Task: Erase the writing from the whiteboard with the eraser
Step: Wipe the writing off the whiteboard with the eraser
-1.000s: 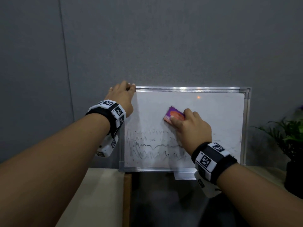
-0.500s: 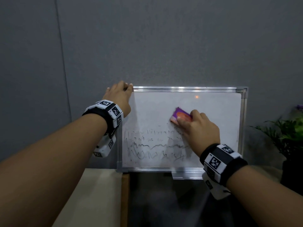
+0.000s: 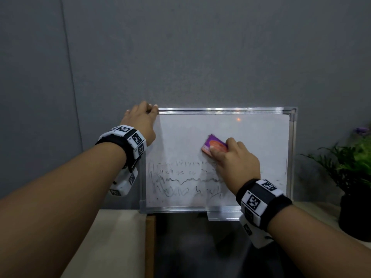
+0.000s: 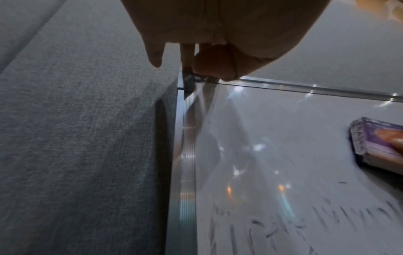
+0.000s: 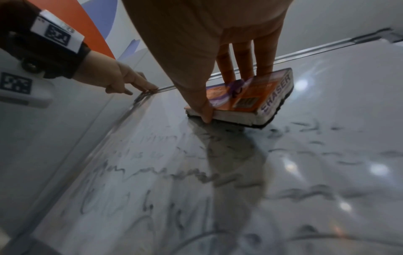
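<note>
Whiteboard (image 3: 218, 137) upright against a grey wall at the back of the counter (image 3: 112, 237), seen from the head camera: the right hand (image 3: 234, 163) clamps a purple-and-orange eraser (image 3: 213, 145) flat on the board's middle, just above smeared black writing (image 3: 180, 179) filling the lower half. The left hand (image 3: 140, 121) curls over the top-left corner of the frame, steadying it. A potted plant (image 3: 353, 177) stands beside the board on the right.

From the left wrist, thumb and fingers (image 4: 187, 57) pinch the frame corner; the eraser (image 4: 379, 143) sits well to the right, writing (image 4: 283, 224) below.

From the right wrist, fingers (image 5: 244, 57) press on the eraser's (image 5: 246, 98) printed back, thumb on its near edge, felt face against the board. The writing (image 5: 174, 174) lies nearer the wrist than the grip, so the wipe should probably come downward in overlapping, firmly pressed passes while the left hand (image 5: 122, 81) braces the board.
</note>
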Motion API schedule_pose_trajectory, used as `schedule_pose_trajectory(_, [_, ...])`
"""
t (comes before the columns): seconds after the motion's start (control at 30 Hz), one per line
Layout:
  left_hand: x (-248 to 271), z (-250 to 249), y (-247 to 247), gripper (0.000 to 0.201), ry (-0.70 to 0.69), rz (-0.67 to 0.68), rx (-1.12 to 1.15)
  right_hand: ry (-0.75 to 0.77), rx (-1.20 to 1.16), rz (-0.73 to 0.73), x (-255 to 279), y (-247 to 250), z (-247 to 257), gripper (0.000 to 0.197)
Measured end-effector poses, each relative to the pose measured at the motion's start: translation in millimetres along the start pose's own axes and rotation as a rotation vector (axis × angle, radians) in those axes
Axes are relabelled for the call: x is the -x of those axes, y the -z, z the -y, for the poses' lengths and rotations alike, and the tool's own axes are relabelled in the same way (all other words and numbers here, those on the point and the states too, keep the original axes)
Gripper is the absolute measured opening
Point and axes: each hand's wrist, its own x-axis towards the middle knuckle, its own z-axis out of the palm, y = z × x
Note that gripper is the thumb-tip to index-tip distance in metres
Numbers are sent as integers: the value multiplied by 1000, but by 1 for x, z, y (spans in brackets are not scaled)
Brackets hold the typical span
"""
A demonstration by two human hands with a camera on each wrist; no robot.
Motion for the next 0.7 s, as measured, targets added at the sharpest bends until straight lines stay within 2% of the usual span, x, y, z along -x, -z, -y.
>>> schedule_pose_trajectory(0.17, [0, 0, 2, 81, 10, 3, -13, 61, 11, 49, 5, -13, 25, 34])
schedule_pose_trajectory(0.3, [1, 0, 1, 82, 15, 3, 1, 35, -12, 15, 13, -7, 8, 20])
schedule_pose_trajectory(0.47, [0, 0, -1, 83, 13, -7, 7, -18, -29, -21, -5, -2, 11, 26])
schedule_pose_trajectory(0.57, [1, -1, 0, 83, 21, -1, 3, 28, -36, -14, -13, -5, 33, 31])
schedule_pose_trajectory(0.7, [1, -1, 1, 83, 14, -1, -1, 81, 16, 60, 0, -11, 42, 36])
